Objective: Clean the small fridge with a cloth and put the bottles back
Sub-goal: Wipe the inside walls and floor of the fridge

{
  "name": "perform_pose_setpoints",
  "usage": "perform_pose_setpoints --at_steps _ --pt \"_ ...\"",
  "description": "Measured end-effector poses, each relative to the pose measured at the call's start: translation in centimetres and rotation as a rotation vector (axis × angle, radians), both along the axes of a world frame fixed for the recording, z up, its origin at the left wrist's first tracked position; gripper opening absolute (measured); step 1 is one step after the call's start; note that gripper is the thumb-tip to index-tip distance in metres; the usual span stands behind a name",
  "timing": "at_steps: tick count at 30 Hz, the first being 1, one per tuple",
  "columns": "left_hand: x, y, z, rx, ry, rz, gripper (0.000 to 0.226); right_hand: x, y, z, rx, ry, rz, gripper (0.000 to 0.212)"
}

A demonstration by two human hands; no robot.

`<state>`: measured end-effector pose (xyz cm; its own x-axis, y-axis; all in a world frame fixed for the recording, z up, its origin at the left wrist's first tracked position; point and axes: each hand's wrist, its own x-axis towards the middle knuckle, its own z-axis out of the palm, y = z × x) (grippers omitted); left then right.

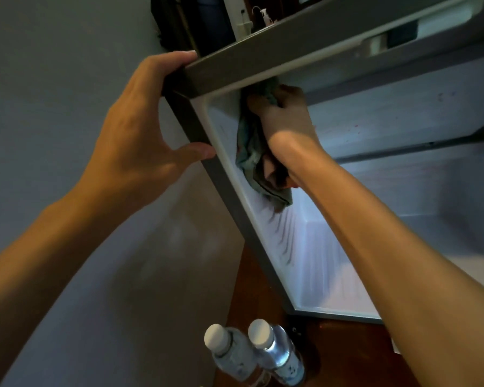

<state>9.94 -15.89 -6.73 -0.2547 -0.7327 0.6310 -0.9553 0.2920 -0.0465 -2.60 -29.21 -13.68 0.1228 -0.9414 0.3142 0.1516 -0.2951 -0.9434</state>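
The small fridge (229, 174) stands open, with a dark outer frame and a lit white inside. My left hand (134, 129) grips its top left corner, fingers over the top edge and thumb on the side frame. My right hand (285, 118) is inside, pressing a greenish-grey cloth (252, 160) against the upper left inner wall, and the cloth hangs down below the hand. Two clear plastic bottles with white caps, the left bottle (229, 356) and the right bottle (277, 353), stand side by side on the floor in front of the fridge.
A grey wall (67, 65) runs close along the fridge's left side. The reddish-brown wooden floor (333, 356) shows below the fridge. A white shelf ledge (403, 118) crosses the inside. Dark items and a small spray bottle (264, 15) stand on top of the fridge.
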Motion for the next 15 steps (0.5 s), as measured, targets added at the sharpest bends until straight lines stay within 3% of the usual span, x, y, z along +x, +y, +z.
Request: perform_pose_setpoints --at_steps 3,6,7,9,15 --pt "-0.1 -0.1 0.0 -0.008 -0.004 -0.001 0.086 -1.8 3.0 -0.7 -0.107 0.021 0.104 0.011" --pt "0.1 -0.2 0.1 -0.023 -0.010 -0.005 0.084 -3.3 6.5 -2.2 -0.309 0.062 0.219 0.016" --pt "0.1 -0.2 0.1 -0.027 -0.008 -0.012 0.083 -3.6 7.2 -2.8 -0.351 0.068 0.220 0.008" --pt "0.2 -0.3 -0.1 -0.032 -0.005 -0.027 0.080 -3.3 6.8 -3.4 -0.421 0.094 0.117 0.022" --pt "0.6 -0.2 0.2 -0.037 -0.024 -0.051 0.074 -0.9 3.8 -2.5 -0.241 0.004 0.027 0.022"
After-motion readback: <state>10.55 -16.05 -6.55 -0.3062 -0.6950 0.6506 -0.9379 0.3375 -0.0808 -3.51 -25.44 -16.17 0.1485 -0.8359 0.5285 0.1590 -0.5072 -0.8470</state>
